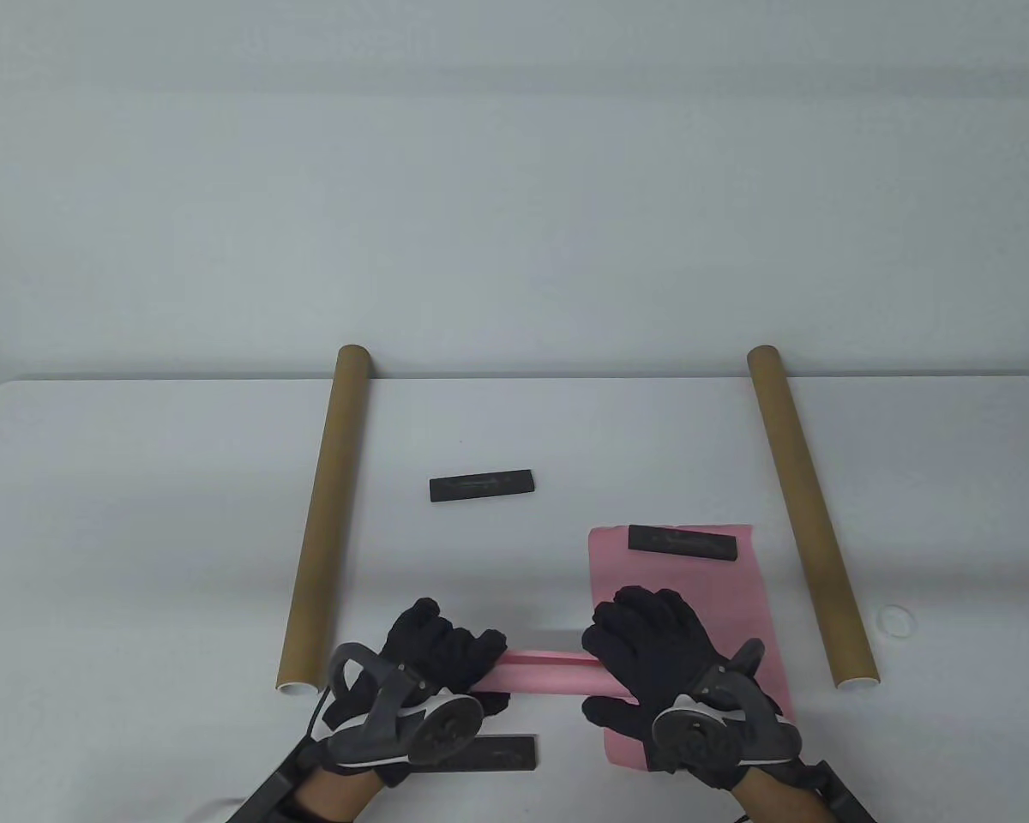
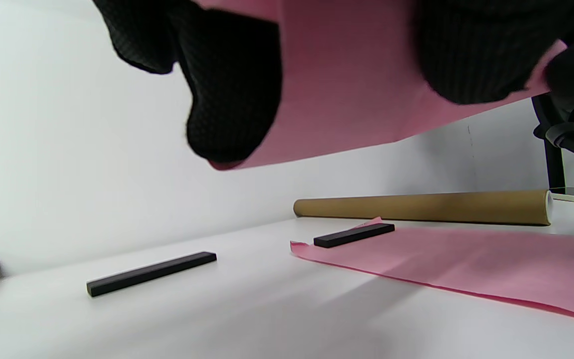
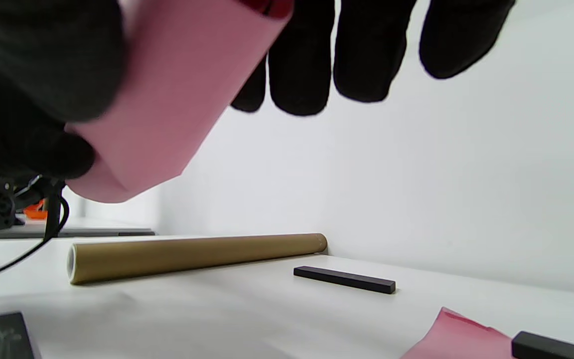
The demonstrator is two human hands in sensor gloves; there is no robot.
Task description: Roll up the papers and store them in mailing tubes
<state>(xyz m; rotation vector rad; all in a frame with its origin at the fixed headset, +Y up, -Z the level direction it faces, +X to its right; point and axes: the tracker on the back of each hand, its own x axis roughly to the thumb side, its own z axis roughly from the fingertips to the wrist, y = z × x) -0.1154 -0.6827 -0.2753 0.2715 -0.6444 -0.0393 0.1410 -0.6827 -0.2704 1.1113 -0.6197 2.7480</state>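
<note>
On the table: two tubes [image 1: 327, 517] [image 1: 810, 514], three bars [image 1: 483, 485] [image 1: 682, 542] [image 1: 489, 753], two papers [image 1: 542, 670] [image 1: 737, 591].

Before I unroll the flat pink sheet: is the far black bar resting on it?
Touching. The left wrist view shows the black bar lying directly on the flat pink sheet near its far corner.

Matt pink paper [image 1: 729, 591], smooth; brown cardboard tubes [image 1: 330, 514], dull finish; black knit cloth gloves [image 1: 652, 634]; matt black bars [image 1: 483, 486]; smooth white table [image 1: 137, 514], faint sheen
</note>
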